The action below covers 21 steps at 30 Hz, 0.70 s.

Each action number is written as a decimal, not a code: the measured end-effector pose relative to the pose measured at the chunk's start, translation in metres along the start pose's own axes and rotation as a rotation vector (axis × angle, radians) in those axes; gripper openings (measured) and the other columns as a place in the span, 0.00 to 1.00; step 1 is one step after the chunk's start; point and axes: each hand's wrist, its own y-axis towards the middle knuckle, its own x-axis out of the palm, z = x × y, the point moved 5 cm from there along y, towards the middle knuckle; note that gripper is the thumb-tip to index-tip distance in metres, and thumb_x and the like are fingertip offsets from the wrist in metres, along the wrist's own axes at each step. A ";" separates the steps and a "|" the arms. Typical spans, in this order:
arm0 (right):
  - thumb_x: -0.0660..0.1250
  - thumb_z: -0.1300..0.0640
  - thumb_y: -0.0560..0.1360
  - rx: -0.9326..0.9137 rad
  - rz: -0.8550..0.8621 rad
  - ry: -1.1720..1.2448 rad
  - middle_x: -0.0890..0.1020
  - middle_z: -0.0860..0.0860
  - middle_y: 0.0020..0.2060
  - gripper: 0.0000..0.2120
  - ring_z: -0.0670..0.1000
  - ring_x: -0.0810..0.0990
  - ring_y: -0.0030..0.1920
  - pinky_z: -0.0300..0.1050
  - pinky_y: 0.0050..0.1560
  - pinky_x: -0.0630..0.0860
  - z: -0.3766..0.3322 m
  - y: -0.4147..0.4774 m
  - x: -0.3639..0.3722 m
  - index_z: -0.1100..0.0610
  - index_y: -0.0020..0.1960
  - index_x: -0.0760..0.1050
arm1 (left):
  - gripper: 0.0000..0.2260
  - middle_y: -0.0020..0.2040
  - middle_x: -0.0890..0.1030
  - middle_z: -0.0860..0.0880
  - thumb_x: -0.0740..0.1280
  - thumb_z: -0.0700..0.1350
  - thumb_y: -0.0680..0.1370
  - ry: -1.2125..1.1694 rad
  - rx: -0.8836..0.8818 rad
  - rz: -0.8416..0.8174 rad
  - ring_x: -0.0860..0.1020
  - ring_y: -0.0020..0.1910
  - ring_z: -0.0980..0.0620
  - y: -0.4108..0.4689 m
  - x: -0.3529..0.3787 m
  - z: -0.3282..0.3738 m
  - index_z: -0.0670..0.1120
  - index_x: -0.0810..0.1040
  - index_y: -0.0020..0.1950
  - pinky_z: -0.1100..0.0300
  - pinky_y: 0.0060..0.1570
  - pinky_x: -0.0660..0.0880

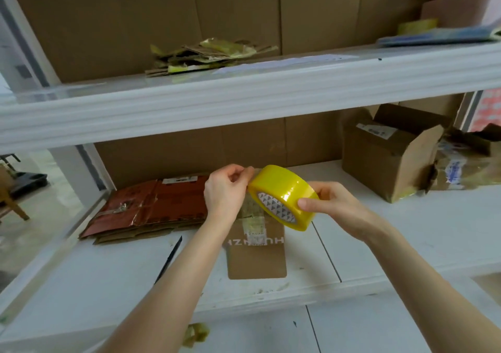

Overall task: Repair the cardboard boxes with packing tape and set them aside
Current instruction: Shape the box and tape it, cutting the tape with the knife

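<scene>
- Yellow tape roll (283, 197) is held in the air over the middle of the white shelf (379, 233), tilted so its patterned cardboard core faces near and left.
- The right hand (333, 206) grips the roll from the right. The thumb lies across the near rim, and the other fingers curl round the far side, mostly hidden behind the roll.
- The left hand (225, 190) is just left of the roll, with its fingers curled. The thumb and forefinger pinch at the roll's outer wrap on its far-left edge. Whether a loose end of tape is already lifted between them is too small to tell.
- A flat cardboard box (257, 255) lies on the shelf right under both hands. Its printed flap points toward the near edge, and a strip of old tape runs along its middle. Neither hand touches it.
- Red-brown flattened boxes (151, 206) are stacked on the shelf to the left, touching or overlapping the flat box — the left wrist hides the join.
- An open box (387, 152) stands at the far right, flaps up.
- A black pen (169, 258) lies on the shelf near the left forearm.
- A wad of used tape (195, 333) sits below the near edge.
- On the upper shelf (244, 92) lies a scrap pile (208, 54) of torn cardboard and tape.
</scene>
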 end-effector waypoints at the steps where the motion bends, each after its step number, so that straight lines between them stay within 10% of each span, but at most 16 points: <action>1: 0.75 0.45 0.64 -0.015 0.041 -0.005 0.85 0.53 0.41 0.18 0.48 0.83 0.43 0.37 0.45 0.77 -0.002 0.002 0.000 0.55 0.47 0.83 | 0.08 0.31 0.82 0.53 0.69 0.49 0.76 -0.112 -0.049 0.001 0.82 0.33 0.52 -0.002 -0.004 -0.005 0.49 0.80 0.38 0.60 0.31 0.77; 21: 0.70 0.37 0.65 0.207 -0.025 -0.086 0.83 0.48 0.32 0.15 0.45 0.82 0.35 0.35 0.37 0.74 0.028 -0.024 0.017 0.48 0.36 0.83 | 0.07 0.36 0.82 0.57 0.68 0.47 0.77 -0.323 -0.281 0.116 0.78 0.34 0.64 -0.022 -0.063 -0.085 0.53 0.82 0.40 0.67 0.28 0.73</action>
